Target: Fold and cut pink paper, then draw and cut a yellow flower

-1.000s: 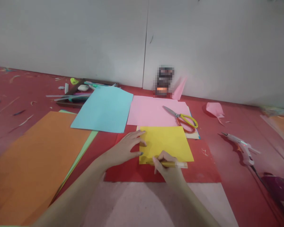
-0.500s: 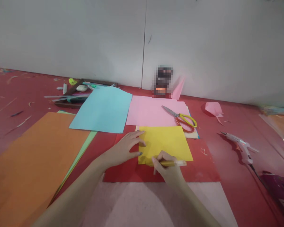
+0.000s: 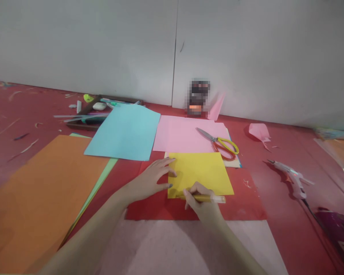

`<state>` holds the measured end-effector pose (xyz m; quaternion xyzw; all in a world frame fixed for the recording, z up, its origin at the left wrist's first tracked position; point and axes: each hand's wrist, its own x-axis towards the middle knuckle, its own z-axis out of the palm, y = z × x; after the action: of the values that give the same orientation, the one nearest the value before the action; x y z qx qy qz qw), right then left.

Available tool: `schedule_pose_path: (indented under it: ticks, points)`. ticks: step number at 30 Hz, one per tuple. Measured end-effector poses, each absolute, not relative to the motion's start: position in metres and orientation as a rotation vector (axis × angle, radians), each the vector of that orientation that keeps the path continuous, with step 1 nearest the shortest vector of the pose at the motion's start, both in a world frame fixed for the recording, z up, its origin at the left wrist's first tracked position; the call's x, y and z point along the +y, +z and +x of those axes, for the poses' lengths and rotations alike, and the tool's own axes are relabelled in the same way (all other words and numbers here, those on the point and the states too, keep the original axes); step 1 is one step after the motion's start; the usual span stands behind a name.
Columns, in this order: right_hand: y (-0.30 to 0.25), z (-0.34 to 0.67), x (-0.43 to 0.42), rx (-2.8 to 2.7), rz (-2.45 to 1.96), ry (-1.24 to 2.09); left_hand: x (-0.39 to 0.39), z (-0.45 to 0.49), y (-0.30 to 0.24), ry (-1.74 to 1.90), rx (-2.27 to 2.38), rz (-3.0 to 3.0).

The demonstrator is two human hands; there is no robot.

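Lying between right fingers (image 3: 200, 187), gold pen (image 3: 205, 198)

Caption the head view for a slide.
Left hand touching yellow paper, right hand holding a pen, scissors lying beyond.

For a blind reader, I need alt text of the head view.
The right hand holds a gold pen at the edge of a yellow sheet; the left hand spreads over its left edge. Scissors lie behind, partly on pink paper; a glue gun lies right.

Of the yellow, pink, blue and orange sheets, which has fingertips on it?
The yellow sheet: the left hand has fingertips on its left edge. Neither hand touches the pink sheet, blue sheet or orange sheet.
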<state>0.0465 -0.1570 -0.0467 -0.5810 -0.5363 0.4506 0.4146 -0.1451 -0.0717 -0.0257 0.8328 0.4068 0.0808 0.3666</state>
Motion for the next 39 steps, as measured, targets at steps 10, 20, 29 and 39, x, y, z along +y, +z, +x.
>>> schedule_pose_path:
  ticks: [10,20,29,39]
  points:
    - [-0.0466,0.0469,-0.1577,-1.359,-1.469,1.161,-0.0712,-0.1455,-0.0270,0.215,1.037,2.146]
    - [-0.0466,0.0469,-0.1571,-1.364,-1.478,1.142,-0.0711,-0.1450,-0.0269,0.217,1.032,2.152]
    - [-0.0470,0.0472,-0.1572,-1.362,-1.484,1.110,-0.0706,-0.1456,-0.0287,0.208,1.032,2.152]
    - [-0.0474,0.0455,-0.1586,-1.364,-1.461,1.050,-0.0701,-0.1462,-0.0292,0.211,1.024,2.178]
